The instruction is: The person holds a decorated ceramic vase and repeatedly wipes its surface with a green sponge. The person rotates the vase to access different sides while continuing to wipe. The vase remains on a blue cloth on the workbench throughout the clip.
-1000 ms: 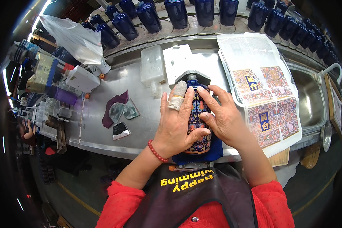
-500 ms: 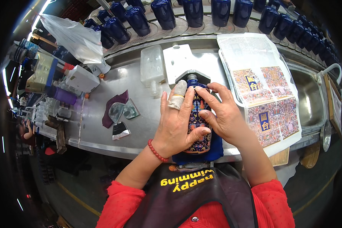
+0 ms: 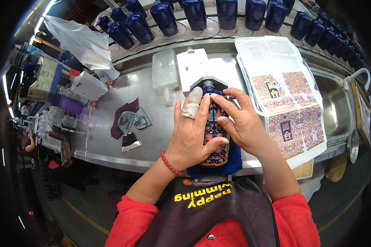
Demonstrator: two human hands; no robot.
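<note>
A dark blue bottle (image 3: 217, 153) with a colourful patterned front lies on a blue cloth (image 3: 235, 156) at the counter's near edge, its neck pointing away from me. The neck end rests at an angled grey holder (image 3: 221, 83). My left hand (image 3: 185, 138) lies along the bottle's left side, fingers stretched out and thumb across the front. A grey-white fabric cover (image 3: 193, 101) wraps one of its fingers. From the right, my right hand (image 3: 245, 125) touches the upper front with index fingertip and thumb, its other fingers apart. Both index fingertips nearly meet below the neck.
Printed patterned sheets (image 3: 294, 127) lie on a tray to the right, beside a sink (image 3: 338, 109). A clear plastic bottle (image 3: 164, 74) and a white block (image 3: 192, 64) stand behind. Cloth scraps (image 3: 123, 119) lie left. Several blue bottles (image 3: 194, 15) stand on a conveyor beyond.
The blue bottles on the conveyor have shifted. My hands and the patterned bottle stay nearly in place, with only a slight movement of the right fingers.
</note>
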